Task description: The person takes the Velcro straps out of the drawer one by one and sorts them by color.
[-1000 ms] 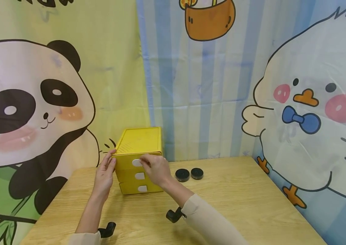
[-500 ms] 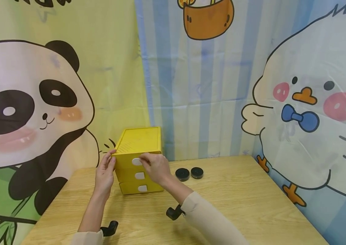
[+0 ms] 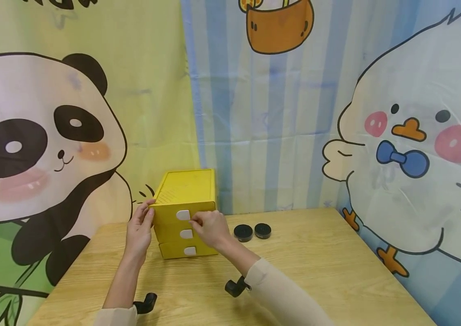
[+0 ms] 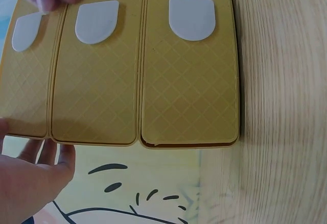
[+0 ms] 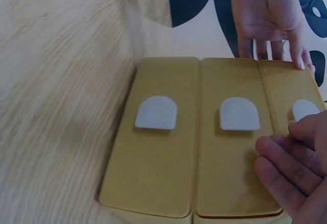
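A yellow three-drawer box (image 3: 185,188) stands on the wooden table, with white tab handles on its drawer fronts. My left hand (image 3: 138,233) rests on the box's upper left corner, fingers along the side and thumb near the front edge. Beside the flat edge of the top drawer's white handle (image 3: 183,215) is my right hand (image 3: 211,229), its fingers loosely bent. In the right wrist view the thumb tip lies close to that handle (image 5: 305,109); whether it touches is unclear. The middle handle (image 4: 97,22) and the bottom handle (image 4: 192,19) are uncovered.
Two round black lidded containers (image 3: 243,232) sit side by side to the right of the box. A curtain printed with a panda (image 3: 39,136) and a white bird (image 3: 410,194) hangs behind the table (image 3: 316,262).
My right hand has shifted slightly down and right, so the top handle's right edge, covered earlier, now shows. The left hand and the box look unchanged.
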Demonstrator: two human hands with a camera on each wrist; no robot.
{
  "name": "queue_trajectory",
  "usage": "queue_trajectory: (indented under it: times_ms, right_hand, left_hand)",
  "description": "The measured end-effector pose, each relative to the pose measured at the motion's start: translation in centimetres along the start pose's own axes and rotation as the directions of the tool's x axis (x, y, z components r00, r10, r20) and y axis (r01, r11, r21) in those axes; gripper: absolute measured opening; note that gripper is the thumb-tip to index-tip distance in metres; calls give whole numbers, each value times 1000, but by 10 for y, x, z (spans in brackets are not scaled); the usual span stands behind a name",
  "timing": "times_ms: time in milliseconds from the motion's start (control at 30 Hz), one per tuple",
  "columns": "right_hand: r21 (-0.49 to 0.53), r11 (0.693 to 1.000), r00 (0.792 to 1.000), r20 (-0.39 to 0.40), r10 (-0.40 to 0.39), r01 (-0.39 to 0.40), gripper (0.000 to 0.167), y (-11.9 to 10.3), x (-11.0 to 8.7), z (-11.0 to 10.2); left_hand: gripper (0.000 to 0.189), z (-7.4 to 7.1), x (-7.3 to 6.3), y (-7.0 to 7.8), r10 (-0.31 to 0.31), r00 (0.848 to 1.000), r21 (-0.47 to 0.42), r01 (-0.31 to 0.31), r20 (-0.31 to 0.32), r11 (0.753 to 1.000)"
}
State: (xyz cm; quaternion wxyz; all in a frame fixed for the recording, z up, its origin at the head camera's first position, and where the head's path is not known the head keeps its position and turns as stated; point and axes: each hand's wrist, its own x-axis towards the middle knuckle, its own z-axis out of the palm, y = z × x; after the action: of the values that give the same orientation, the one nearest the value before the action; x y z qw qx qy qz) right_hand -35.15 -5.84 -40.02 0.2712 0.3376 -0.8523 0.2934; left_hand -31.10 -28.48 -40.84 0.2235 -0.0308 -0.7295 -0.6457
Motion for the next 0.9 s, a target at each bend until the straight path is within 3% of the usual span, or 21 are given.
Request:
queue_trajectory:
  times_ms: [200,433,767,900]
  right_hand:
    - [-56,998,998,64,-18,22,8,4,-8,11]
    - [-62,998,997,78,4,1,7,1,-13,20]
    - [-89,996,993,117,-16,26,8,-5,-19,16]
    - [-99,992,993,101,-64,74,7,-6,-24,15]
  left_hand:
    - [45,1,1,0,-1,1000,-10,1,2,1000]
    - [44,2,1,-1,-14,1000,-13,14,-14,1000]
    - [44,1,1,0,-12,1000,-3,12,-15,1000]
    - [45,1,1,1,-10,1000,-2,10,-5,1000]
